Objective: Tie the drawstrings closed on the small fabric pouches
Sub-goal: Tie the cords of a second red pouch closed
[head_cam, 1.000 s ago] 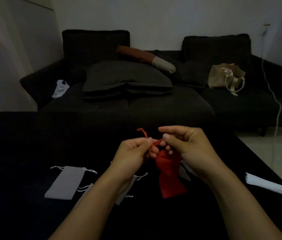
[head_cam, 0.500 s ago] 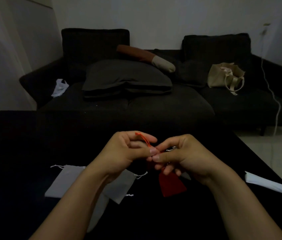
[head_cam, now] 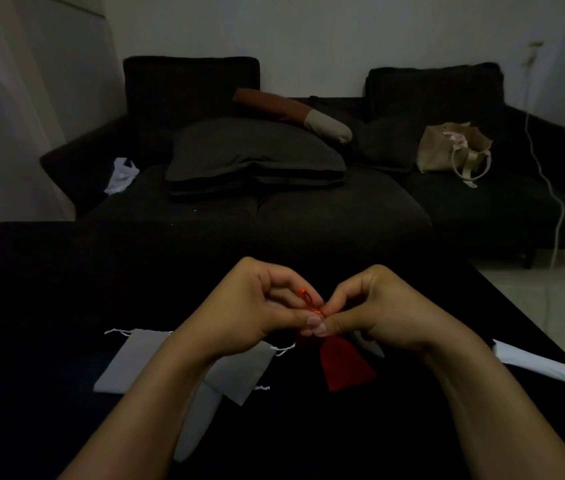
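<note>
Hands (head_cam: pixel 315 306) pinching drawstring (head_cam: pixel 307 299), red pouch (head_cam: pixel 343 363) below

Dim, underexposed room — table (head_cam: pixel 66 306) nearly black, soft grain, wide-angle bending at edges.

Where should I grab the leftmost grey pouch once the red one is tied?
Take the leftmost grey pouch by its far end, where the white drawstrings stick out to the side. It lies flat on the black table with that mouth end pointing away, so probably come in from above with the left hand and pinch the cords.
</note>
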